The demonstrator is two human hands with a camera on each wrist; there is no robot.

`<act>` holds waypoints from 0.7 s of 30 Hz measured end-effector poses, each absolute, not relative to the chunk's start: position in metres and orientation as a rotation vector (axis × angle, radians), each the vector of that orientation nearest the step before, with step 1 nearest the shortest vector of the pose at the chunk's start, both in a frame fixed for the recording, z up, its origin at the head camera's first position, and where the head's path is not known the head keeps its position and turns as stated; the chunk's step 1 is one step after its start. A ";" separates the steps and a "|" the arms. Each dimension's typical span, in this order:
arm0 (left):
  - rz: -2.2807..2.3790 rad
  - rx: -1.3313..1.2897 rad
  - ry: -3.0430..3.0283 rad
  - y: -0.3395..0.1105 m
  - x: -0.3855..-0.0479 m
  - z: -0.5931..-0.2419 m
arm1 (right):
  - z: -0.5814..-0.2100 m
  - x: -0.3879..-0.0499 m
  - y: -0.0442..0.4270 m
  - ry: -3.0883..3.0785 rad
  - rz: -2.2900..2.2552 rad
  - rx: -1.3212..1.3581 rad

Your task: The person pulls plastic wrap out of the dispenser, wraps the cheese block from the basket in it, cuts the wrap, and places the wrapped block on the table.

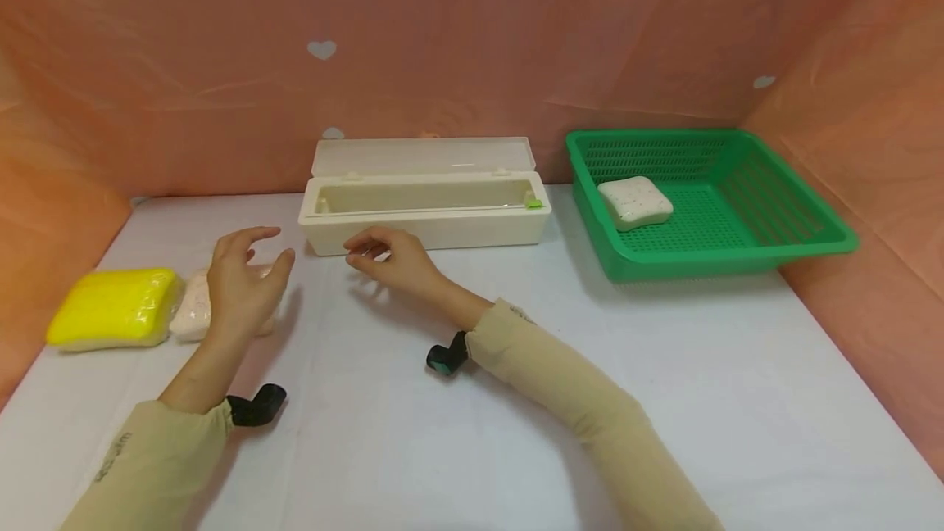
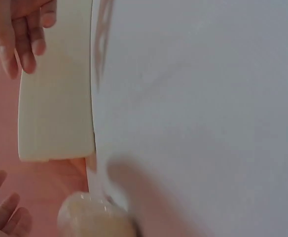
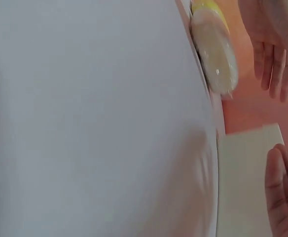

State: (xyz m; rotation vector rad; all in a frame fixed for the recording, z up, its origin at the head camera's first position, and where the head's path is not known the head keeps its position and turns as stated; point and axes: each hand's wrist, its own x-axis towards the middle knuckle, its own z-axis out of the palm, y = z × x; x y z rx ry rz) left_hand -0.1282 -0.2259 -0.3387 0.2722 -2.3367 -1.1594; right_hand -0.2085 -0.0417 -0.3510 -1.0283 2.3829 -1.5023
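My left hand [image 1: 239, 285] hovers over a pale pinkish, film-wrapped block [image 1: 193, 310], hiding part of it. Its fingers are loosely bent, with nothing in them. A yellow, sponge-like block [image 1: 118, 307] in shiny wrap lies just left of the pale one. In front of a long cream box [image 1: 442, 229], my right hand [image 1: 398, 260] is held above the table with relaxed fingers and no object in its grasp. The box's clear lid [image 1: 424, 156] is raised, and a small green piece [image 1: 534, 204] sits at its right end. The right wrist view shows both hands apart.
A green basket [image 1: 701, 260] stands at the back right, holding a white speckled block [image 1: 636, 201] against its left side. White cloth [image 1: 369, 449] covers the table. Pink-orange sheets with hearts [image 1: 472, 39] hang behind and at both sides.
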 end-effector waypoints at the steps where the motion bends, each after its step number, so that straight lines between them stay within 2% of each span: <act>1: -1.138 0.248 -2.322 -0.224 -0.130 -0.340 | -0.350 -0.210 -0.038 2.387 -1.511 -1.044; 10: -1.051 0.006 -2.268 -0.207 -0.148 -0.342 | -0.342 -0.221 -0.001 2.437 -1.638 -0.982; 21: -1.024 -0.140 -2.351 -0.197 -0.171 -0.336 | -0.336 -0.237 0.036 2.525 -1.719 -0.880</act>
